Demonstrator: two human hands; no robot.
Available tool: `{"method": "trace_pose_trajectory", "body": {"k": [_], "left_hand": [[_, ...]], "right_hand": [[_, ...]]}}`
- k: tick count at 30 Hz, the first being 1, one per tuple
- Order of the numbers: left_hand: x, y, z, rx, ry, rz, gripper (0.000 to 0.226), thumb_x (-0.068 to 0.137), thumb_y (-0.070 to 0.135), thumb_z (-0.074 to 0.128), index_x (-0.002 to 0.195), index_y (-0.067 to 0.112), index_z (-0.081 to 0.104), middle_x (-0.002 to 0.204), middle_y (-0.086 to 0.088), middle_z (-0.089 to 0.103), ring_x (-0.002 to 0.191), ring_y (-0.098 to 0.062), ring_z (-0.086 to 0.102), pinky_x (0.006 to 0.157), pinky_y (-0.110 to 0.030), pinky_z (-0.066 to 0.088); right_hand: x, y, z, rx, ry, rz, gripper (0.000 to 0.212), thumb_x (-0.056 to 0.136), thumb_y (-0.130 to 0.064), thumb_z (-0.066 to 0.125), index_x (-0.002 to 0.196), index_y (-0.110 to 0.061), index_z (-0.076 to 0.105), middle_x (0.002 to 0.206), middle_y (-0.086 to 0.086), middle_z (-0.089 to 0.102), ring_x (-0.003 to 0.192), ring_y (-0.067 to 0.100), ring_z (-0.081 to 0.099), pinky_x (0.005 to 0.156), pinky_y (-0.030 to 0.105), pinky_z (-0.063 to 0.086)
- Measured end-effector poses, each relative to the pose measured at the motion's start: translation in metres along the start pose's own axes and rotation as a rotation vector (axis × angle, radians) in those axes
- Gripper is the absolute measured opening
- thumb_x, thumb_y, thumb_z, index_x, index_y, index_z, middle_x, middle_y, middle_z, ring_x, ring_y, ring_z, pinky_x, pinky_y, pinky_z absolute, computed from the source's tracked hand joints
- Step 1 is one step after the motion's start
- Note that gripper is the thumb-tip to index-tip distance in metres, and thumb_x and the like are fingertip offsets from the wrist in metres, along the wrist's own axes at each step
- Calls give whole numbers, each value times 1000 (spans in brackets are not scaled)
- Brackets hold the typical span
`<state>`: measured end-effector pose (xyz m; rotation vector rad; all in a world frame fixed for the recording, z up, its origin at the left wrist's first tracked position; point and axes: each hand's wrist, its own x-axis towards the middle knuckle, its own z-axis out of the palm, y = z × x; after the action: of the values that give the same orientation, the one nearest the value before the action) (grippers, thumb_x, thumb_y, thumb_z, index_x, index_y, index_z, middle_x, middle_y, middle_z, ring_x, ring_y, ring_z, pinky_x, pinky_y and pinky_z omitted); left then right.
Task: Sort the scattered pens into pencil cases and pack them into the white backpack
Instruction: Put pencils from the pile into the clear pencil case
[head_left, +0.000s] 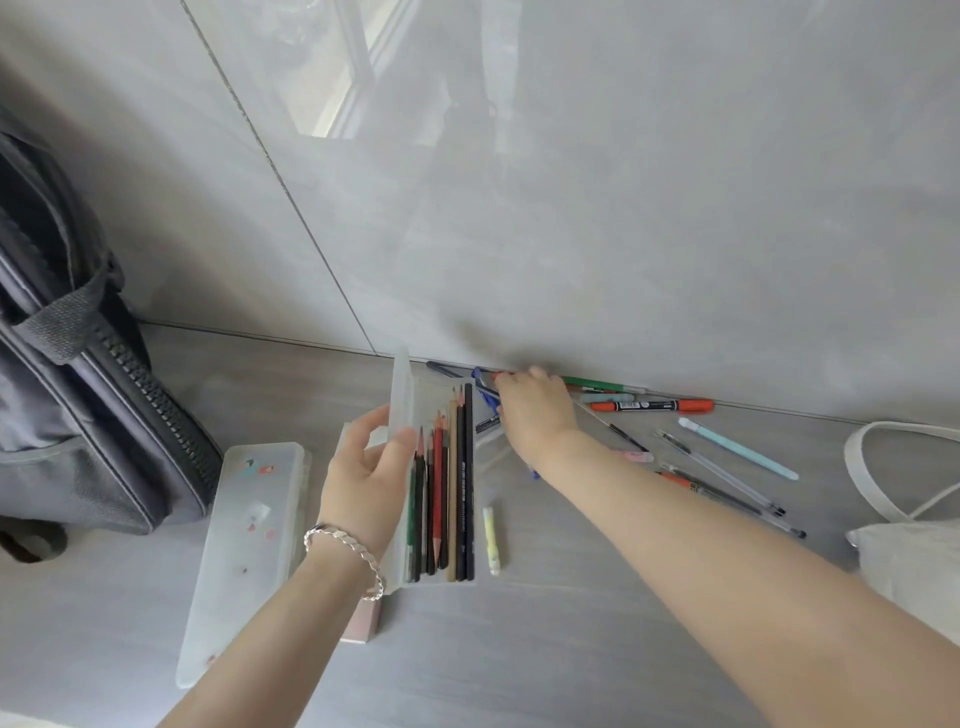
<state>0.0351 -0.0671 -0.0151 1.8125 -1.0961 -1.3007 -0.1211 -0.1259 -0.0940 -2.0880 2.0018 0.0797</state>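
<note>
So the open pencil case (480, 519) is sat on the grey surface with a row of pencils (452, 493) inside. Its clear lid (401, 395) is held upright by the left hand (363, 467), pinched between the thumb and curled fingers. The right hand (535, 410) is stretched over to the blue pens (488, 397) by the wall, fingers bent down onto them, though an actual grip can't be made out tbh. More pens are scattered to the right, like an orange marker (652, 406) and a light-blue pen (737, 449). A closed pencil case (249, 545) is parked beside a grey backpack (78, 415), and the white bag (909, 561) is seen at the right edge.
</note>
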Motion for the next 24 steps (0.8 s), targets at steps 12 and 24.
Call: {"method": "trace_pose_trajectory", "body": {"k": [12, 24], "left_hand": [[1, -9, 1, -5, 4, -58, 22, 91, 21, 51, 112, 29, 53, 74, 14, 63, 69, -3, 57, 80, -33, 50], [-37, 0, 23, -117, -121, -24, 18, 91, 17, 50, 106, 28, 51, 72, 0, 60, 72, -17, 53, 70, -34, 49]], "right_hand": [[-78, 24, -50, 1158, 323, 140, 18, 79, -10, 70, 80, -27, 69, 63, -15, 65, 58, 2, 60, 62, 15, 50], [-113, 13, -63, 1396, 118, 233, 12, 88, -8, 58, 79, -13, 63, 64, 5, 60, 44, 6, 56, 45, 20, 51]]}}
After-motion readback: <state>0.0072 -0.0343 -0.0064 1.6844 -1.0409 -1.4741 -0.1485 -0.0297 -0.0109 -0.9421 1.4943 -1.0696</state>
